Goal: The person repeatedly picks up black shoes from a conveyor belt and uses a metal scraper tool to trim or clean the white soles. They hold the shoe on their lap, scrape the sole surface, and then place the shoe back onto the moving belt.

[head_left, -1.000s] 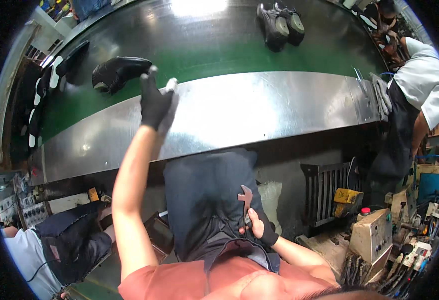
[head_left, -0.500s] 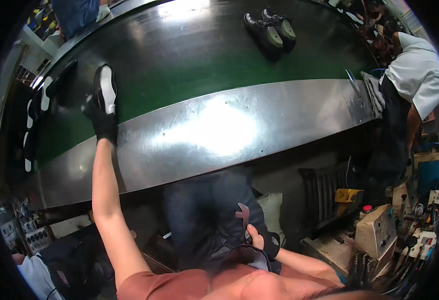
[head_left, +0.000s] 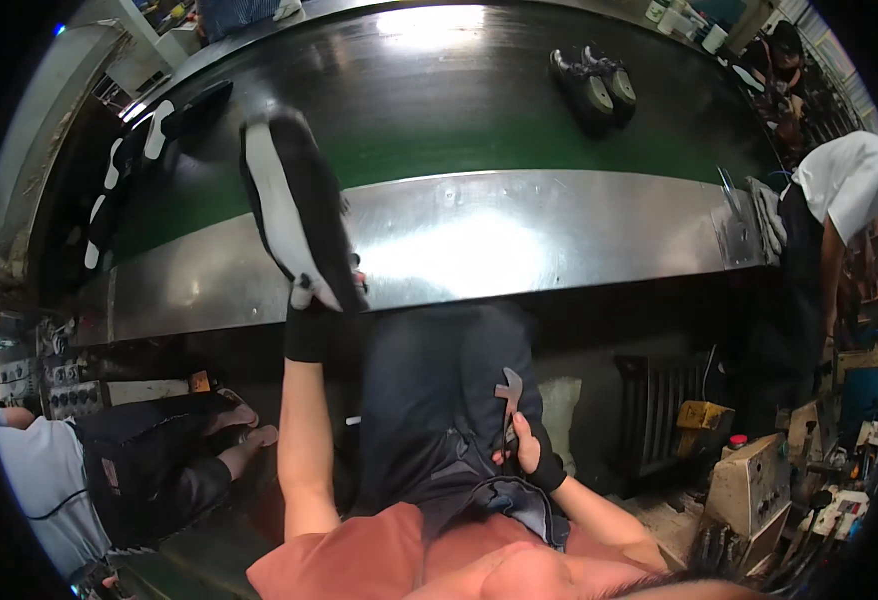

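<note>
Left hand pinches a probably stiff black shoe sensibly by its near end; right hand clasps a hammer-headed tool.

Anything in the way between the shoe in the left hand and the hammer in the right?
Nothing visible. The left hand holds the shoe over the steel ledge; the right hand holds the hammer over the dark trousers. Mostly those trousers show across the gap.
</note>
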